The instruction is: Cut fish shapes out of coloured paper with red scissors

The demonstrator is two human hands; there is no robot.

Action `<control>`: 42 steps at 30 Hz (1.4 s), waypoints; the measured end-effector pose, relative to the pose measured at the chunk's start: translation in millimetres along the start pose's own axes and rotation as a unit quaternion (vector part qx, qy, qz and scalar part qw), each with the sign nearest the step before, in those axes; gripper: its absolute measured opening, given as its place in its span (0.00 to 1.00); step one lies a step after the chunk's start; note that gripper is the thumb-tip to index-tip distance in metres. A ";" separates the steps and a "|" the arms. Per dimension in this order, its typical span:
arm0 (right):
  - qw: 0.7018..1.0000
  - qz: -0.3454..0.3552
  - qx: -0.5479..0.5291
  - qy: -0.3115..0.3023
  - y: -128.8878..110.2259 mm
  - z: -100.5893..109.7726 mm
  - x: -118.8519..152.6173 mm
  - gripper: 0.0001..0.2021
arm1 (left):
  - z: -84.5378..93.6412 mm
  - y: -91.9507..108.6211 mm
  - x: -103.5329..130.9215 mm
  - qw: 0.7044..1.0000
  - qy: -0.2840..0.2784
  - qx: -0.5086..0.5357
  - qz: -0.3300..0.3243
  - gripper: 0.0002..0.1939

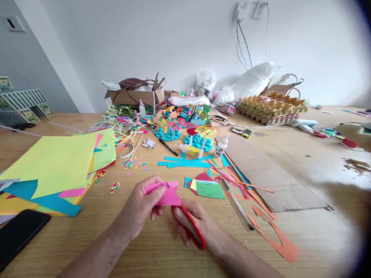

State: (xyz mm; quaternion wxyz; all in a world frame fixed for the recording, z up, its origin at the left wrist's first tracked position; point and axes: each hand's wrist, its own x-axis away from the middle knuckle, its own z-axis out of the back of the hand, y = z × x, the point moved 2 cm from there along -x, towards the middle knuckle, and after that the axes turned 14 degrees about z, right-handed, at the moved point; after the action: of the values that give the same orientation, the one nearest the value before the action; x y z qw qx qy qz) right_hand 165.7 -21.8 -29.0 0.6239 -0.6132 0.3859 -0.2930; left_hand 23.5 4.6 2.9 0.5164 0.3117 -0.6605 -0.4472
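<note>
Head view shows your left hand pinching the pink paper piece with black drawn lines, at its three o'clock; your right hand has fingers curled around red-handled scissors, at the paper's five o'clock.

Craft workspace in a plain room, its exact type not determinable from the view. A wooden worktop against a pale wall bears sheets of coloured paper, strips of cut paper, glue bottles, a flat piece of cardboard, stacked egg trays and paper fish on blue bases. Wall sockets with hanging cables are set above.
</note>
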 end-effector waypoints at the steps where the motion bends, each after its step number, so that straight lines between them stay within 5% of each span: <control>1: 1.000 0.002 0.001 0.001 0.3 0.1 -0.2 0.22 | -0.4 -0.2 -0.1 1.000 0.000 0.002 0.000 0.10; 42: 1.000 0.013 0.025 0.005 -4.3 -1.5 0.5 0.24 | -4.7 -3.5 3.7 0.999 -0.015 0.046 0.025 0.10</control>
State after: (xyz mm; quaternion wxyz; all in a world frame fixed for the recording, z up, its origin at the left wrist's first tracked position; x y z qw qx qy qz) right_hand 165.2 -23.3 -24.7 0.6406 -0.5909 0.3894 -0.2980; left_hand 26.8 -1.3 1.5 0.5025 0.3120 -0.6957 -0.4077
